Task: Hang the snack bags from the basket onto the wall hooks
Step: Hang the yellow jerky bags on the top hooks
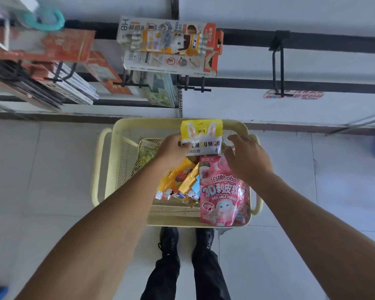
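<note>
A pale yellow mesh basket [108, 161] stands on the floor below me, in front of the wall. My left hand [171, 149] grips the left edge of a yellow-and-white rabbit-ear snack bag [201, 135], held upright over the basket's far side. My right hand [245, 156] hovers just right of that bag with fingers spread, touching or nearly touching it. A pink peach fudge bag [221, 191] leans in the basket's right part. Yellow and orange snack bags [180, 182] lie beside it. An empty black wall hook [278, 68] sticks out at the upper right.
Black rails on the white wall carry hooks with hanging packages [167, 46] at top centre and boxes [41, 61] at upper left. My two feet [186, 239] stand right behind the basket. A metal rack leg [359, 122] crosses at the right.
</note>
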The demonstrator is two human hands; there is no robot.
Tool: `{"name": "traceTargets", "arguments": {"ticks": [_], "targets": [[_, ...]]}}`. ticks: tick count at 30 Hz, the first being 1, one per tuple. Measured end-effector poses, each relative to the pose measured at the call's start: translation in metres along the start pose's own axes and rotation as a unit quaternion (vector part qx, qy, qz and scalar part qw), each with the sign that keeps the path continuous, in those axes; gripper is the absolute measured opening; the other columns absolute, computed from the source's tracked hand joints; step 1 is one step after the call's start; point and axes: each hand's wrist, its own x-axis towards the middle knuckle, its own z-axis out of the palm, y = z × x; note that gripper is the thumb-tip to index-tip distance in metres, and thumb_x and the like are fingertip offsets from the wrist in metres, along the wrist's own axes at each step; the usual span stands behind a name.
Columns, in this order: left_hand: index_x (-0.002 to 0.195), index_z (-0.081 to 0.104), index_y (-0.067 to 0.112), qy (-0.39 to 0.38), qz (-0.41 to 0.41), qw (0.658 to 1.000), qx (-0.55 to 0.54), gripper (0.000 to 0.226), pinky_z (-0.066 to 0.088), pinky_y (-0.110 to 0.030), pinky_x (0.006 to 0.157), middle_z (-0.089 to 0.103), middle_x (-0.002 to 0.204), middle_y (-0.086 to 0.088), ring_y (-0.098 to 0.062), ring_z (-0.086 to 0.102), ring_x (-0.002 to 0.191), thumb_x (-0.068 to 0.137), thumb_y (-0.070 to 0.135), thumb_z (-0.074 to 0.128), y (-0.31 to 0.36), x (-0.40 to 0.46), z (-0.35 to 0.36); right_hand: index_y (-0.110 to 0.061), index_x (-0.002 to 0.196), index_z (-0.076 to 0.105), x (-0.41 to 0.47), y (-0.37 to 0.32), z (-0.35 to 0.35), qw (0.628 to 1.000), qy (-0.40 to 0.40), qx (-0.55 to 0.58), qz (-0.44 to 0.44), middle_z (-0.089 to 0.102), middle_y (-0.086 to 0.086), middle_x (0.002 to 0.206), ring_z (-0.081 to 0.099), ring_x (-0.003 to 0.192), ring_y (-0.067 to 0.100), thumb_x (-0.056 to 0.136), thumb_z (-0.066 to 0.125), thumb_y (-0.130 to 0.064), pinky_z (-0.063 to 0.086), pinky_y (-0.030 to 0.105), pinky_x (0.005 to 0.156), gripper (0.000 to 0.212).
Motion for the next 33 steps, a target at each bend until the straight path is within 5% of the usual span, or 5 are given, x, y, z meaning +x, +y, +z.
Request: {"name": "traceTargets", "arguments": {"ticks": [5,10,14,25,33], "targets": [[0.127,0.060,0.022,0.005,0.009,0.997,-0.074,0.025,0.043,-0.032,0.078,0.067,0.101,0.005,-0.019,0.057,0.085,0.104,0.019,0.050,-0.006,-0.033,-0.032,-0.015,0.136,0.053,-0.007,-0.011,-0.019,1.000,-0.003,0.015,-0.023,0.059,0.008,0.134,0.054,0.119,0.033,0.100,0.047,-0.023,0.049,0.041,0.082,0.038],[0.109,0.064,0.043,0.020,0.034,0.993,-0.114,0.017,0.045,-0.038,0.094,0.068,0.119,0.002,-0.017,0.059,0.106,0.097,0.033,0.056,0.008,-0.062,-0.058,-0.015,0.140,0.050,-0.013,-0.027,-0.047,0.997,-0.003,0.026,-0.068,0.058,0.009,0.137,0.056,0.121,0.033,0.101,0.047,-0.026,0.052,0.047,0.093,0.041],[0.124,0.061,0.029,0.053,0.066,0.987,-0.134,0.023,0.046,-0.040,0.104,0.066,0.125,0.002,-0.018,0.061,0.116,0.103,0.026,0.053,0.023,-0.090,-0.076,-0.016,0.142,0.047,-0.022,-0.043,-0.068,0.994,-0.003,0.031,-0.108,0.061,0.010,0.133,0.060,0.115,0.034,0.100,0.049,-0.025,0.054,0.045,0.089,0.044],[0.138,0.052,0.016,0.032,0.136,0.974,-0.180,0.034,0.043,-0.002,0.071,0.057,0.106,0.020,0.013,0.050,0.088,0.104,0.012,0.048,0.096,-0.202,-0.133,-0.027,0.154,0.024,-0.087,-0.096,-0.157,0.970,-0.022,0.202,-0.131,0.045,-0.001,0.151,0.048,0.133,0.018,0.096,0.056,-0.048,0.052,0.037,0.092,0.069],[0.121,0.059,0.032,-0.020,0.202,0.954,-0.221,0.027,0.042,-0.033,0.109,0.061,0.125,0.012,-0.011,0.053,0.124,0.102,0.014,0.052,0.150,-0.284,-0.167,-0.020,0.114,0.065,-0.157,-0.130,-0.237,0.924,0.013,0.355,-0.145,0.073,0.002,0.102,0.067,0.090,0.015,0.094,0.057,-0.052,0.055,0.046,0.091,0.038]]}}
